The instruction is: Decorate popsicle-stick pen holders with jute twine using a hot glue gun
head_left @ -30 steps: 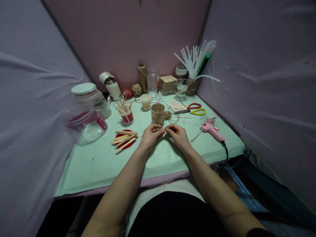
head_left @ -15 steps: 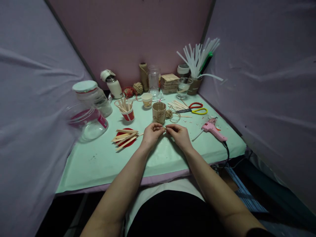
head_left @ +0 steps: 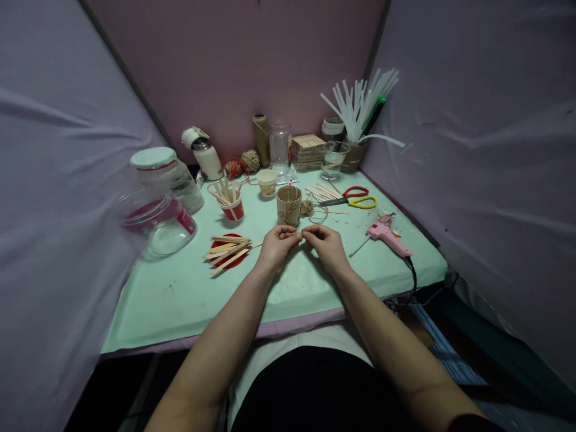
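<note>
My left hand is closed, thumb and fingers pinched together. A flat wooden stick pokes out to its left, the middle of it hidden by the hand. Facing it, my right hand pinches a small pale bit at the left hand's fingertips, seemingly the same stick's other end. Just beyond the fingers stands a brown scalloped cup with a branch-like pattern. Beside that cup lies a small ball of twine. More wooden sticks rest on a red round lid left of my hands.
A pink glue gun lies at right, its cord over the edge. Scissors lie beyond. A red cup holds sticks. Clear plastic jars stand at left; a yellow paper cup, bottles and a water cup stand behind.
My fingertips have shifted very slightly around the small pale bit, which shows a little more now. The view has moved a touch; the things on the table stay put.
</note>
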Demonstrator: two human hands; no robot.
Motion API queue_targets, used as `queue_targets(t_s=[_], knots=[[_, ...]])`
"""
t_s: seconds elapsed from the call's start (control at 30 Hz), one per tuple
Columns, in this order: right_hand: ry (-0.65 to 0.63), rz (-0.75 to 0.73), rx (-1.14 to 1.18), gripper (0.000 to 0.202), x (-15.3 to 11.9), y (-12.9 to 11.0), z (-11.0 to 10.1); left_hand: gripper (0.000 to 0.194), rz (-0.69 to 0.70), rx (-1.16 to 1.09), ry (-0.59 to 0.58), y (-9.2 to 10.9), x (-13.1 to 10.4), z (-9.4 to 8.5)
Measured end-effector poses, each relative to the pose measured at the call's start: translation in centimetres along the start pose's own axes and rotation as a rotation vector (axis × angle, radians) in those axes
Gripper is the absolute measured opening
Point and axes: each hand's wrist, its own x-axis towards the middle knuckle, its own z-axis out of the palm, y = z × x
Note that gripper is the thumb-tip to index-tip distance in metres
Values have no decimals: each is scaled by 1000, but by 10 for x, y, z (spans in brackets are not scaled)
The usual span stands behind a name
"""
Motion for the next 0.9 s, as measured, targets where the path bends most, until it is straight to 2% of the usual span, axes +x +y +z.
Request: queue_targets(t_s=[0.47, 0.9], knots=[[31, -12, 8, 18, -1, -1, 1, 22, -95, -23, 5, 7, -2, 2], [34, -23, -21, 12, -2, -3, 2, 23, -94, -30, 23, 5, -2, 3]])
